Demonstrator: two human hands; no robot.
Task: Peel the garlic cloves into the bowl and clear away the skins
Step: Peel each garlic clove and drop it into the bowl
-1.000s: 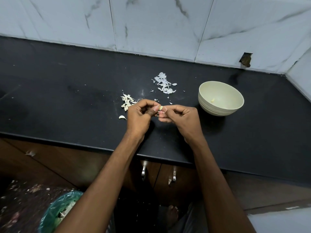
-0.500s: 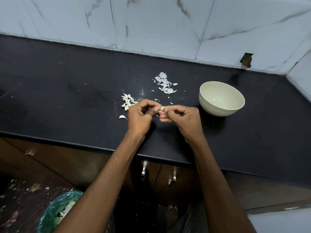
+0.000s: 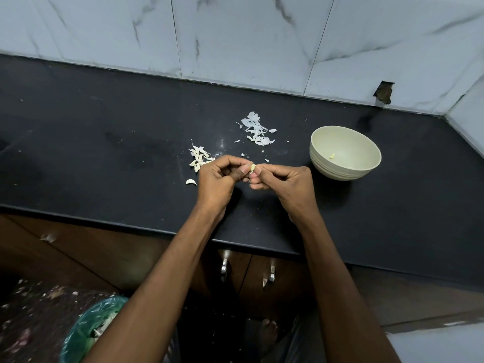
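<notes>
Nothing much has changed this past second: both my hands, left hand (image 3: 217, 179) and right hand (image 3: 282, 184), stay pinched together on one garlic clove (image 3: 252, 167), still peeling; bowl (image 3: 345, 167) waits.

home kitchen, black stone counter (image 3: 104, 153), marble wall tiles (image 3: 235, 35), wooden cabinets (image 3: 262, 279) below

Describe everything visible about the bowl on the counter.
The pale cream round bowl looks like plastic or melamine, with faint horizontal ridges around its lower outer wall. It stands upright on the black stone counter, to the right of both hands and apart from them, near the corner of the marble-tiled wall. Inside lies one small yellowish peeled garlic piece; otherwise its interior shows bare. Nothing but the counter touches it from outside.
</notes>
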